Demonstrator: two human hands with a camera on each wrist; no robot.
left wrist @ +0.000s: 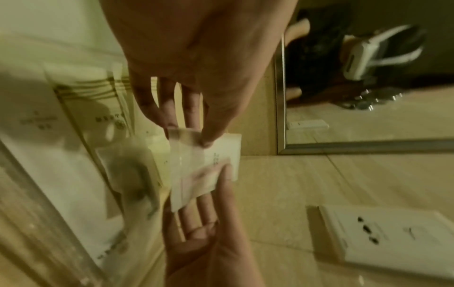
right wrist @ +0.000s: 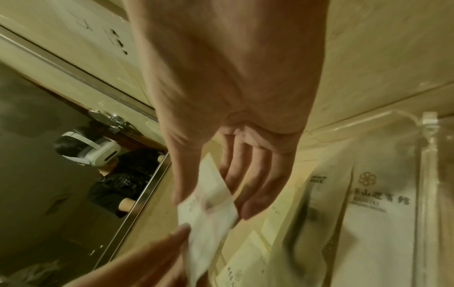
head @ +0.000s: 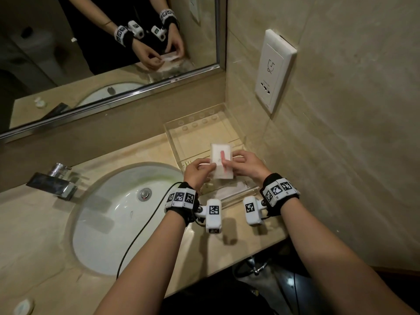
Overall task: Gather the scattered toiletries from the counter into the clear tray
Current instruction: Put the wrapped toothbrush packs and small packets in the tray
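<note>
Nearest the camera, both forearms reach forward over the beige counter (head: pixel 52 258), each with a black strap and a small white camera at the wrist. Just beyond them the left hand (head: pixel 197 172) pinches the left edge of a flat white packet (head: pixel 221 161) between thumb and fingers, and the right hand (head: pixel 246 165) grips the packet's right edge the same way, thumb on top and fingers beneath. The packet carries a red-pink streak on its face and hangs above the near half of the clear tray (head: pixel 175 142), not touching it. Under the hands, white sachets (left wrist: pixel 73 174) with printed logos lie flat inside the tray. To the left of the tray the white oval sink (head: pixel 109 223) is set into the counter, with a chrome faucet (head: pixel 53 181) at its far left. Farther back, a mirror (head: pixel 91 53) runs along the wall, and a white socket plate (head: pixel 275 69) is fixed to the tiled right wall above the tray.
</note>
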